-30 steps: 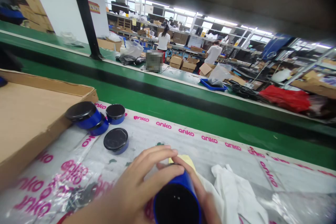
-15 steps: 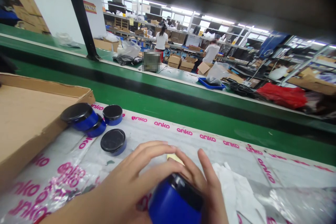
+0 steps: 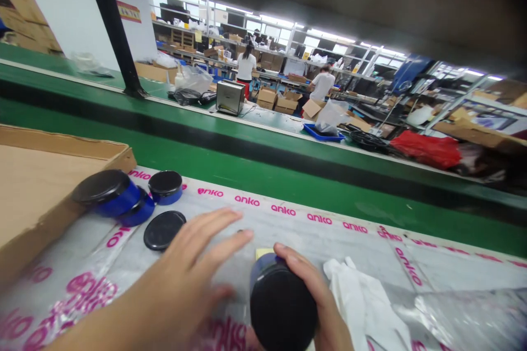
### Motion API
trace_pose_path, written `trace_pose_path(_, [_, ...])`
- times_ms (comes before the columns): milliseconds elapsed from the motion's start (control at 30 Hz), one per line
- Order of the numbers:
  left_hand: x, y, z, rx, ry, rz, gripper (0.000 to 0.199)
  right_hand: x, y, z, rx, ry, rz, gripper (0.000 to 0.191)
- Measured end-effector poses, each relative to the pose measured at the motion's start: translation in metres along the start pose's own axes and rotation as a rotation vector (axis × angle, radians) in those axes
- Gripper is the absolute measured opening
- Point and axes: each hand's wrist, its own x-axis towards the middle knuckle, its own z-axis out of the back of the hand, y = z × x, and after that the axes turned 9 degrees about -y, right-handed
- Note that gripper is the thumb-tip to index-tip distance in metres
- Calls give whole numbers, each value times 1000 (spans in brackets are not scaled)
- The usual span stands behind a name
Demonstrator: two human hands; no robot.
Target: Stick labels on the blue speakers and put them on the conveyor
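In the head view, the right hand [image 3: 317, 290] holds a blue container [image 3: 283, 304], fingers curved around its side and its black end facing the camera. The container is above or on the plastic-covered work surface [image 3: 222, 214], set well back from the far edge; contact with the surface cannot be determined. The left hand [image 3: 191, 266] is wide, fingers spread and slightly blurred, apart from the container. A black disc [image 3: 164, 230] lies just beside the left fingers. Near the far left corner, a small blue jar [image 3: 165, 187] stands upright beside a low blue jar [image 3: 138, 208]; a wide blue jar [image 3: 107, 192] is tilted against the low one, next to the cardboard tray [image 3: 68, 142]. A yellow piece [image 3: 263, 253] shows just beyond the held container. White cloth [image 3: 362, 301] lies to its right, followed by clear plastic [image 3: 469, 312] toward the right edge.
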Motion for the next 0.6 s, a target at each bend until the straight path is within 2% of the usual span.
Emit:
trace_pose_path(33, [-2, 8, 1, 70, -12, 32, 43, 2, -7, 1, -88, 21, 55, 88])
trace_pose_path(100, [-6, 25, 4, 214, -28, 55, 42, 6, -24, 4, -243, 33, 68, 80])
trace_pose_path(200, [-11, 47, 6, 397, -21, 95, 48, 15, -45, 11, -394, 26, -34, 64])
trace_pose_path(300, [-18, 56, 4, 487, 28, 184, 67, 36, -56, 13, -470, 81, -125, 57])
trace_pose_path(367, [-20, 55, 2, 530, 90, 233, 78, 65, -60, 7, -468, 145, -134, 58])
trace_pose_path(433, [-20, 51, 2, 550, 153, 281, 79, 105, -68, -6, -458, 165, -98, 61])
trace_pose_path(600, [-14, 46, 4, 517, 267, 411, 68, 213, -117, -55, -577, -74, 26, 46])
